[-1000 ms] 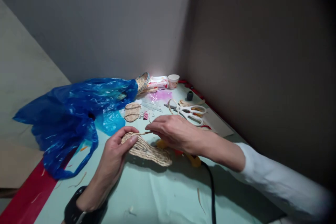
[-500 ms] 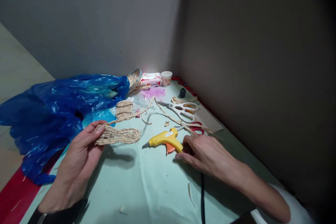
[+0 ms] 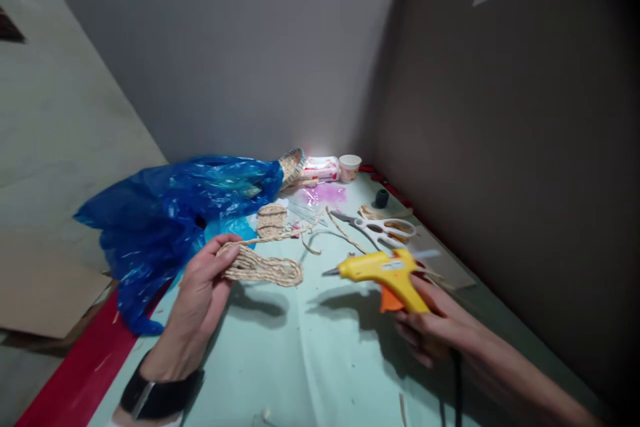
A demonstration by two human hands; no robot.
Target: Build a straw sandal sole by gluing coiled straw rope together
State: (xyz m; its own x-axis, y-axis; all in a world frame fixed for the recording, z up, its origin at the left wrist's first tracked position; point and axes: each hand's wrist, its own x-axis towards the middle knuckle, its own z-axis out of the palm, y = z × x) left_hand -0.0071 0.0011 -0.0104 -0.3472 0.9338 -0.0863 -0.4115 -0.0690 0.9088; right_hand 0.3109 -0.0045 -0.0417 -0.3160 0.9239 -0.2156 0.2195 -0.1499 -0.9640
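Between thumb and fingers, my left hand (image 3: 203, 287) pinches one end of a flat, long coil of braided straw cord (image 3: 267, 267). From that end a loose length of the braid runs back across the table. My right hand (image 3: 430, 320) is wrapped round the handle of a yellow glue gun (image 3: 377, 268) with an orange trigger, held above the table. Its nozzle points left toward the coil, with a gap between them. A clear glue stick pokes out of the rear, and a dark cord hangs below my hand.
White-handled scissors (image 3: 383, 228) lie behind the glue gun. Farther back are a paper cup (image 3: 350, 168), a dark spool-like object (image 3: 381, 198), a small woven basket (image 3: 293, 168) and a flat straw piece (image 3: 271, 221). A blue plastic bag (image 3: 185, 207) covers the left side; a grey wall borders the right.
My right hand has lifted the glue gun off the table. The left hand keeps its hold on the coil. The whole view has shifted, so things appear farther right and lower.
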